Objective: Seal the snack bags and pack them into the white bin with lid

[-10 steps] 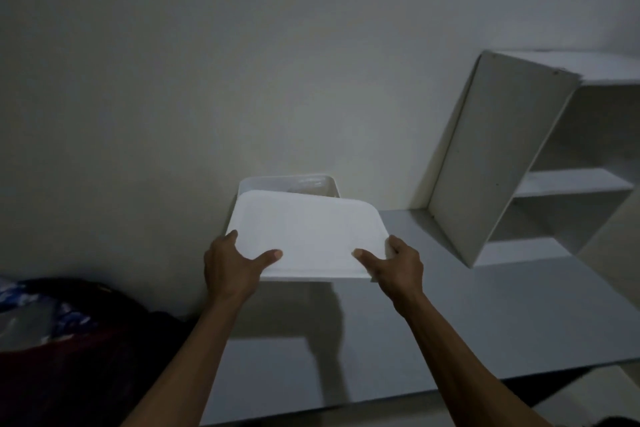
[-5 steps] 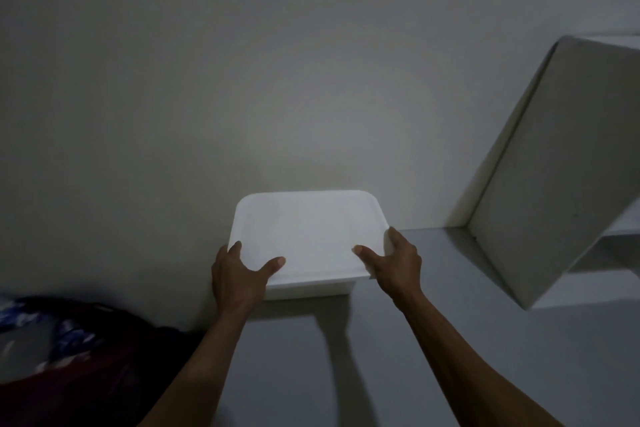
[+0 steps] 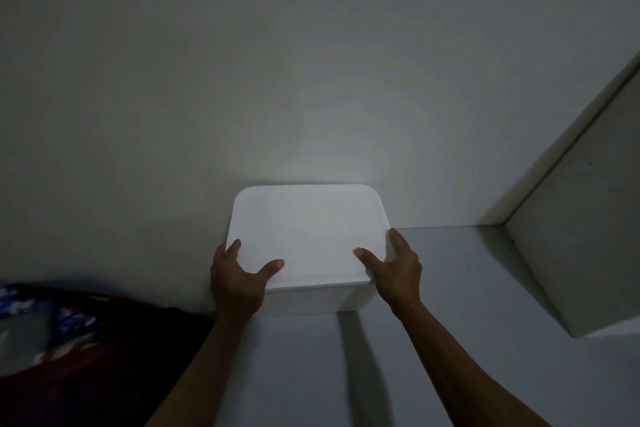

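White bin (image 3: 304,300) sits on the grey tabletop (image 3: 467,288), back edge against the wall (image 3: 277,62). Lid (image 3: 306,232) covers it fully; contents not visible. Lid is smooth, matte, a rounded-corner rectangle. My left hand (image 3: 237,279) grips the near-left corner, thumb on top, fingers down the side. My right hand (image 3: 393,265) grips the near-right corner likewise. A second ago the lid was tilted above the open bin; now it lies flat on the rim. White shelf unit (image 3: 571,236) stands right; dark patterned cloth (image 3: 52,329) lies left.

lid (image 3: 304,229) on bin (image 3: 311,300) (against wall (image 3: 242,80))
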`<action>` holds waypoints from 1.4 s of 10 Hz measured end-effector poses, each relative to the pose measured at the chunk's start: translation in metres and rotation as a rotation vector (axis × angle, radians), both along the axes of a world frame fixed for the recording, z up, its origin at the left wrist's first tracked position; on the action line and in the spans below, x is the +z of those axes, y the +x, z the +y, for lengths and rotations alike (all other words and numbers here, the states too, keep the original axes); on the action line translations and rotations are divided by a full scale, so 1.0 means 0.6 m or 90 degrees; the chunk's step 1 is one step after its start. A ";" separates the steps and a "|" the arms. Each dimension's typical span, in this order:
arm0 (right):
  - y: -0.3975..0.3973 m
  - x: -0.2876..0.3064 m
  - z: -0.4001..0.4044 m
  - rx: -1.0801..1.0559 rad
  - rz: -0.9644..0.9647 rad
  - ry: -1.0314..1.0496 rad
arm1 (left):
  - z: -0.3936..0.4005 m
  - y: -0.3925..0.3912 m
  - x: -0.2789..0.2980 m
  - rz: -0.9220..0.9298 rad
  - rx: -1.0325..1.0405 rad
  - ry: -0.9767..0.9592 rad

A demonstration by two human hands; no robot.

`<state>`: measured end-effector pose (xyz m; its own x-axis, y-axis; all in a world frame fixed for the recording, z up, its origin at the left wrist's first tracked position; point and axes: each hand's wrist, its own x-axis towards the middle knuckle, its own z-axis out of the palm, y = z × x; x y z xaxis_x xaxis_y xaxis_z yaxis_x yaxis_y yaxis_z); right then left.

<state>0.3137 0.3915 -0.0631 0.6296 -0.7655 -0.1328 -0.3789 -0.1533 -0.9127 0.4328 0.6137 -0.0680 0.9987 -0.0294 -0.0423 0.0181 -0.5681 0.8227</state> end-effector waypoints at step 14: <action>-0.099 -0.018 -0.011 0.059 -0.042 -0.024 | -0.039 -0.116 0.013 -0.145 -0.033 0.191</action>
